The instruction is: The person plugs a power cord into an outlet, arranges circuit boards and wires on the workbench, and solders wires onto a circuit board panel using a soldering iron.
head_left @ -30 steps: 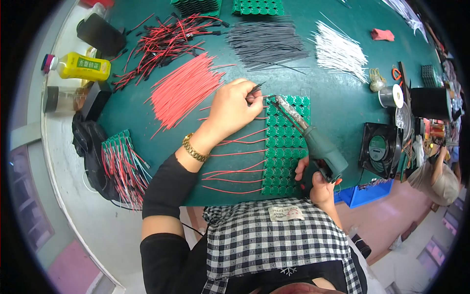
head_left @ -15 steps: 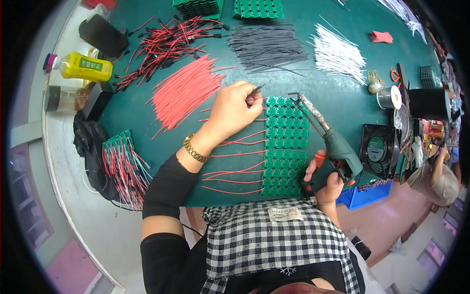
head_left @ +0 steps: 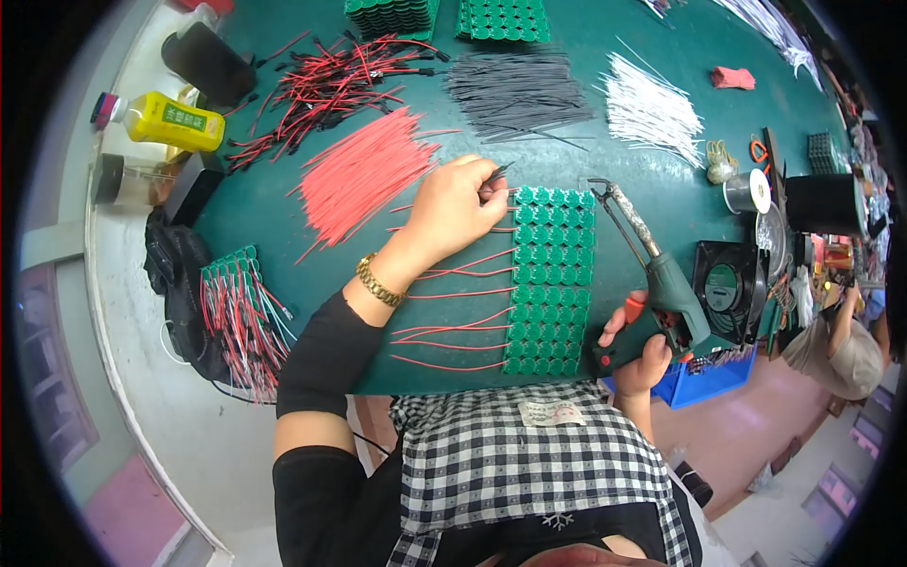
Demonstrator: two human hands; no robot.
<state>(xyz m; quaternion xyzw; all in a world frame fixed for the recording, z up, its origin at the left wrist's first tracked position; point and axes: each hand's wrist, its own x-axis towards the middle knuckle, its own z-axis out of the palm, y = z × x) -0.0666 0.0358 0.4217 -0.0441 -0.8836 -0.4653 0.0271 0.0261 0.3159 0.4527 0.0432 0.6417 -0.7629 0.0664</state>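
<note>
My left hand (head_left: pixel 455 210) is closed on some short black wires (head_left: pixel 495 178) at the top left corner of a green circuit board panel (head_left: pixel 551 283). Red wires (head_left: pixel 460 295) stretch leftward from the panel's left edge. On the panel's right, my right hand (head_left: pixel 639 348) grips a dark green soldering gun (head_left: pixel 673 300), whose tip points up and left, apart from the panel. Beyond my left hand lie a pile of red wires (head_left: pixel 364 175) and a pile of black wires (head_left: pixel 518 93).
White wires (head_left: pixel 652 109), red-black cables (head_left: pixel 345 80) and stacked green boards (head_left: pixel 503 19) lie farther back. At right are a solder spool (head_left: pixel 747 192) and a fan (head_left: pixel 726 286). A yellow bottle (head_left: pixel 175 121) stands left. Another person (head_left: pixel 836 350) is at far right.
The soldering gun in my right hand has moved right, its tip leaving the panel's top left area. My left hand has stayed nearly in place with the black wires.
</note>
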